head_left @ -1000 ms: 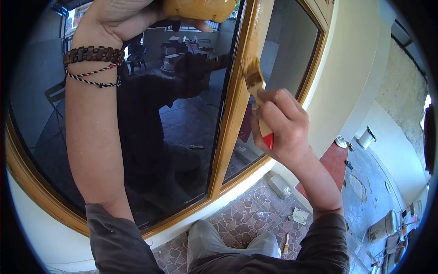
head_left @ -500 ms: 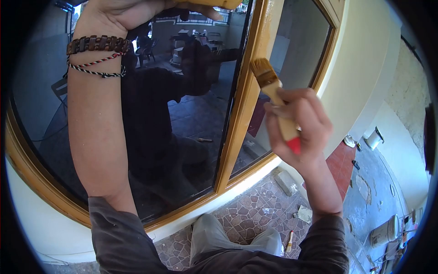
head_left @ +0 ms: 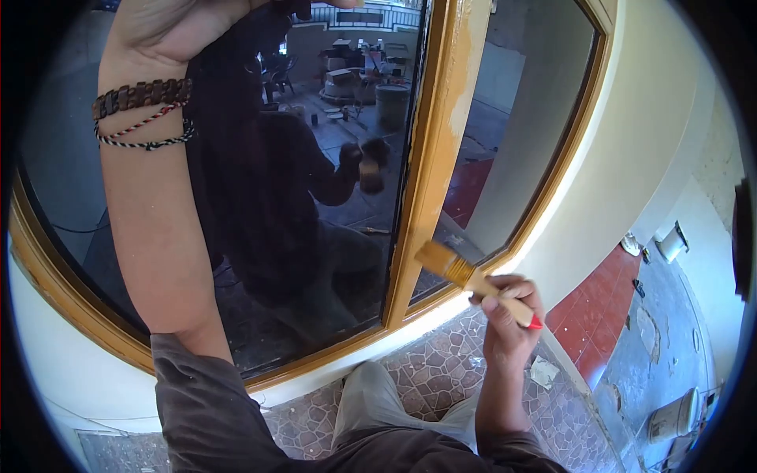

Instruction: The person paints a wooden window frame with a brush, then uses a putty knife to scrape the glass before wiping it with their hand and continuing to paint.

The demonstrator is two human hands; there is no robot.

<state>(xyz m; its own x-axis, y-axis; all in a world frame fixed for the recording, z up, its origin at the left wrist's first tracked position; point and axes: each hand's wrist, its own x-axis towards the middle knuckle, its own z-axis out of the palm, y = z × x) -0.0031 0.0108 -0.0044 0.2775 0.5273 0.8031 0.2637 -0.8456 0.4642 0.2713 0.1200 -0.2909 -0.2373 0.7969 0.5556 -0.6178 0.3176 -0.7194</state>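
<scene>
My right hand (head_left: 511, 315) grips the wooden handle of a paintbrush (head_left: 475, 282), whose end is red. The brush's bristles lie against the lower part of the yellow-brown wooden window post (head_left: 430, 197). Wet-looking finish and paler patches show on the post's upper part. My left hand (head_left: 181, 27) is raised at the top edge, in front of the dark window glass (head_left: 347, 205), with its fingers mostly cut off by the frame. A sliver of something yellowish shows by a fingertip; what it is cannot be made out.
The lower frame rail (head_left: 315, 364) runs above a white ledge. Below lies stone-patterned paving (head_left: 426, 374), with a scrap of paper (head_left: 544, 372) on it. Red tiles (head_left: 591, 315) and a bucket (head_left: 674, 418) are at right. The glass mirrors my body and a cluttered yard.
My right hand has brought the paintbrush down along the post, from its upper part to near its foot. My left hand has shifted left, and the yellow-orange thing above it has mostly left view.
</scene>
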